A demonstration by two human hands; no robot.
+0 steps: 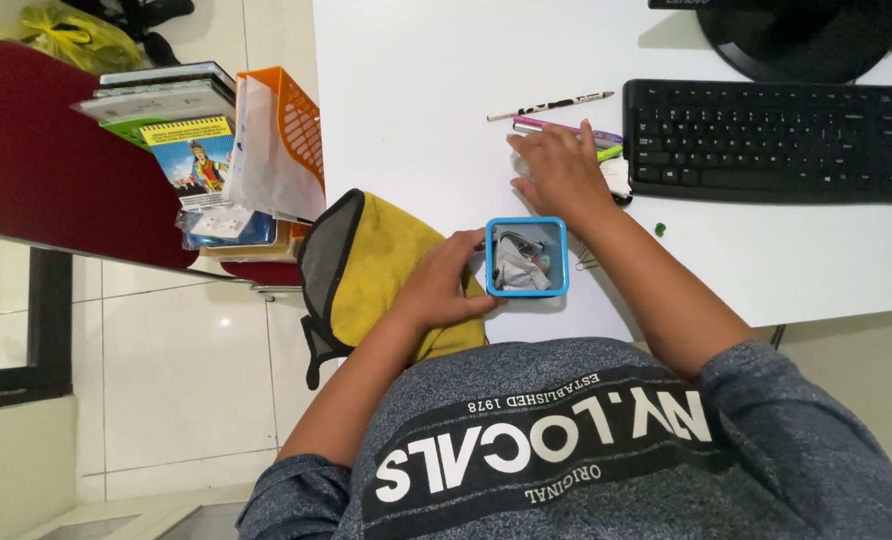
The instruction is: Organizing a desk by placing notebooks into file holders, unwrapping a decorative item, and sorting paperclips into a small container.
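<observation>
A small blue square container stands on the white desk near its front edge, with grey crumpled material inside. My left hand rests against the container's left side, lying partly on a yellow cloth with dark trim. My right hand lies flat further back on a cluster of pens and markers, fingers spread over them. A patterned pencil lies just beyond that hand, apart from it.
A black keyboard sits at the right, with a monitor base behind it. A tiny green bit lies on the desk. Left of the desk, a red chair carries books and an orange basket.
</observation>
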